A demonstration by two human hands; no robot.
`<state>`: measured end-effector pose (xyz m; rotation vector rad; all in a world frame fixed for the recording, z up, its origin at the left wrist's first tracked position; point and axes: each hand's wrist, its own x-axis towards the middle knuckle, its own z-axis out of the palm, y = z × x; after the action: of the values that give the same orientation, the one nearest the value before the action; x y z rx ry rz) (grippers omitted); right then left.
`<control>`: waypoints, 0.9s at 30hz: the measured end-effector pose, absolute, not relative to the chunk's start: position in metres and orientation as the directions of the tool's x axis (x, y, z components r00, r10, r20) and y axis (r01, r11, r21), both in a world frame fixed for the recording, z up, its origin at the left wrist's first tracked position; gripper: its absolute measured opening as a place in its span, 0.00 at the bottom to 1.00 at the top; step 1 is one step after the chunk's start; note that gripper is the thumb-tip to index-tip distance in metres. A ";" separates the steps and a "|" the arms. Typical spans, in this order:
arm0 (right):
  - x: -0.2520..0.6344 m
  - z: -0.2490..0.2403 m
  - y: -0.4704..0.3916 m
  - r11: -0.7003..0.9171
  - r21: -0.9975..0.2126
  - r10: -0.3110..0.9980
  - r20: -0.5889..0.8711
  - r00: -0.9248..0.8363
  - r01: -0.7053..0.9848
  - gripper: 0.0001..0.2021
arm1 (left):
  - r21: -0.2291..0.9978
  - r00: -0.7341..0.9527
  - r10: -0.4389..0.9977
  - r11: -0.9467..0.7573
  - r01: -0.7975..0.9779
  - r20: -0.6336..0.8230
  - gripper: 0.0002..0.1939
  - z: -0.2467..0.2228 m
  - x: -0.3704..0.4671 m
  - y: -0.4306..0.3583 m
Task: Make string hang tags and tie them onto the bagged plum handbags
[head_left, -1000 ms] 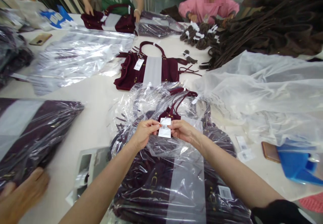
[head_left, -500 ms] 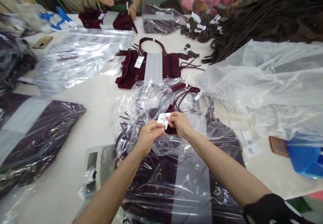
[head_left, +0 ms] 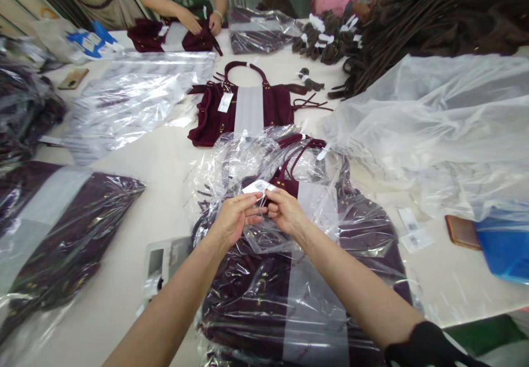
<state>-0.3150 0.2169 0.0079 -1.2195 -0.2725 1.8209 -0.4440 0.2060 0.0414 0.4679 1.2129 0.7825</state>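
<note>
your left hand (head_left: 232, 218) pinches the white tag (head_left: 253, 185) by its near edge, lower fingers extended. your right hand (head_left: 288, 210), fingers curled, pinches its right end, above the plastic-wrapped bag (head_left: 248, 303).

White worktop (head_left: 161, 152), carrying: central stack of plastic-wrapped handbags (head_left: 248, 301); unwrapped burgundy handbag (head_left: 276, 108), pale band (head_left: 249, 108) across; translucent plastic sheeting (head_left: 425, 130), right; gold smartphone (head_left: 73, 79), far left; brown case (head_left: 463, 232); dark strap bundles (head_left: 329, 53).

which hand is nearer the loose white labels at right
Right: the right hand is to the left of the white labels, over the wrapped bag; the left hand is farther left.
</note>
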 end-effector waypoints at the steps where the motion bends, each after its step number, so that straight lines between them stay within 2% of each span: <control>1: -0.317 0.007 0.214 -0.565 -0.612 0.779 -0.617 -0.113 -0.554 0.11 | 0.717 0.113 0.759 0.644 -0.267 -0.641 0.19 0.043 -0.445 0.206; 3: -0.320 0.006 0.206 -0.560 -0.671 0.805 -0.578 -0.131 -0.486 0.10 | 0.771 0.052 0.795 0.600 -0.214 -0.604 0.20 0.044 -0.446 0.206; 4: -0.320 0.007 0.202 -0.557 -0.733 0.824 -0.547 -0.148 -0.390 0.11 | 0.802 0.027 0.817 0.572 -0.170 -0.577 0.21 0.045 -0.447 0.206; 5: -0.320 0.007 0.198 -0.529 -0.811 0.848 -0.505 -0.160 -0.248 0.11 | 0.838 0.001 0.842 0.536 -0.105 -0.539 0.22 0.045 -0.449 0.207; 7: -0.316 0.010 0.193 -0.373 -0.922 0.908 -0.386 -0.165 0.104 0.09 | 0.898 -0.045 0.903 0.430 0.100 -0.427 0.21 0.047 -0.451 0.209; 9: -0.309 0.013 0.192 -0.224 -0.926 0.956 -0.270 -0.118 0.305 0.07 | 0.889 -0.031 0.958 0.275 0.367 -0.284 0.20 0.051 -0.454 0.210; 11: -0.300 0.016 0.196 -0.240 -0.929 0.966 -0.256 -0.021 0.282 0.07 | 0.797 0.043 0.988 0.094 0.597 -0.149 0.19 0.059 -0.457 0.206; 14: -0.283 0.020 0.206 -0.396 -0.913 0.918 -0.388 0.087 0.097 0.16 | 0.595 0.197 0.979 -0.193 0.780 0.060 0.20 0.073 -0.463 0.189; 15: -0.277 0.021 0.208 -0.410 -0.909 0.910 -0.402 0.106 0.070 0.18 | 0.520 0.253 0.957 -0.289 0.804 0.142 0.20 0.078 -0.466 0.180; 17: -0.262 0.025 0.208 -0.338 -0.933 0.938 -0.322 0.132 0.121 0.17 | 0.374 0.363 0.891 -0.446 0.813 0.274 0.20 0.088 -0.470 0.159; 20: -0.234 0.037 0.196 -0.084 -0.928 0.989 -0.034 0.141 0.363 0.12 | 0.222 0.489 0.802 -0.575 0.788 0.343 0.22 0.094 -0.473 0.127; 23: -0.194 0.045 0.164 0.027 -0.809 0.976 0.148 0.159 0.587 0.13 | 0.150 0.576 0.723 -0.663 0.733 0.381 0.19 0.078 -0.472 0.096; 26: -0.145 0.024 0.118 -0.005 -0.640 0.950 0.237 0.204 0.769 0.16 | 0.040 0.624 0.606 -0.732 0.680 0.493 0.10 0.038 -0.480 0.075; 27: -0.129 0.010 0.102 -0.039 -0.596 0.947 0.234 0.220 0.802 0.19 | -0.010 0.676 0.590 -0.750 0.662 0.441 0.09 0.023 -0.485 0.070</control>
<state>-0.1291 0.1017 0.0100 -1.8697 -1.6134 0.2970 -0.4854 0.0698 0.0231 3.0293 1.1411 0.6980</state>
